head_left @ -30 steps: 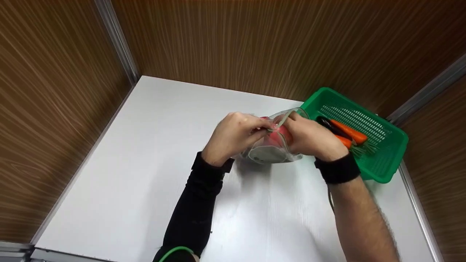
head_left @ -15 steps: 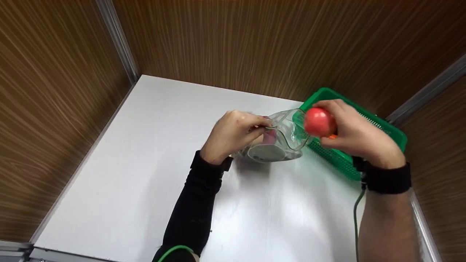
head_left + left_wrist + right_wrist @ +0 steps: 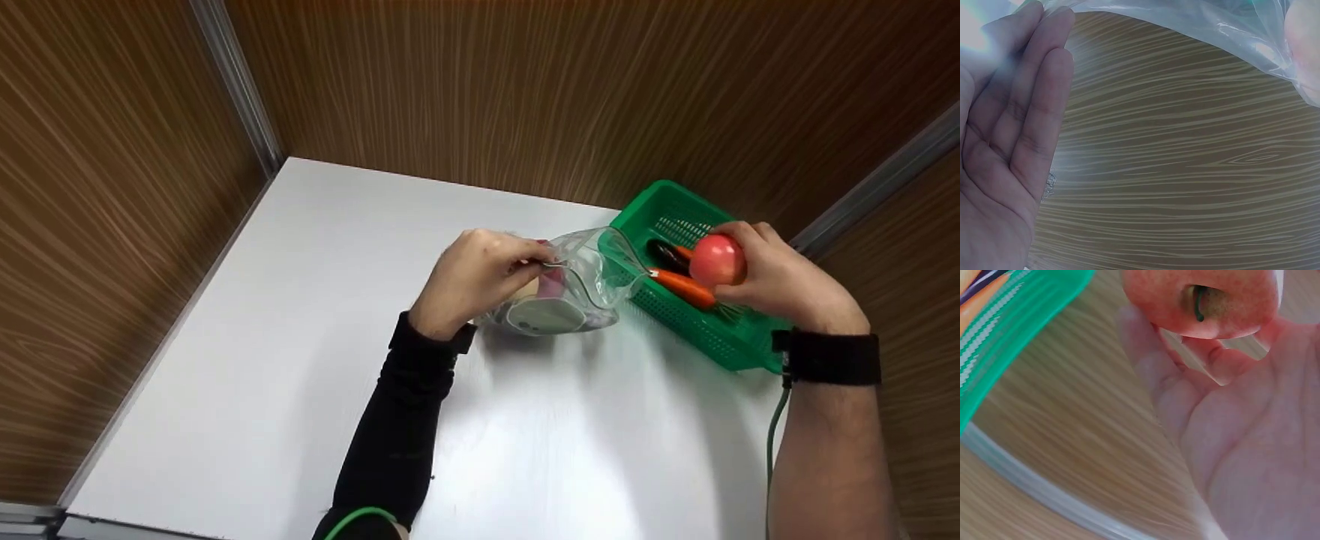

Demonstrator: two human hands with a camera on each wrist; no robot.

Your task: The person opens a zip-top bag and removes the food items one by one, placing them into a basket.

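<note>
My right hand (image 3: 780, 281) has carried the apple (image 3: 718, 259) rightward, gripping it above the green basket (image 3: 750, 341). My left hand (image 3: 472, 281) pinches the clear bag (image 3: 592, 274), seemingly by its rim.

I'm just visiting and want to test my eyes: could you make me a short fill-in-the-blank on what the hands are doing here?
1. The right hand holds a red ____ over the basket.
2. The left hand pinches the rim of a clear plastic ____.
3. The basket's colour is ____.
4. The carrots lie ____ the basket.

Missing words: apple; bag; green; inside
</note>
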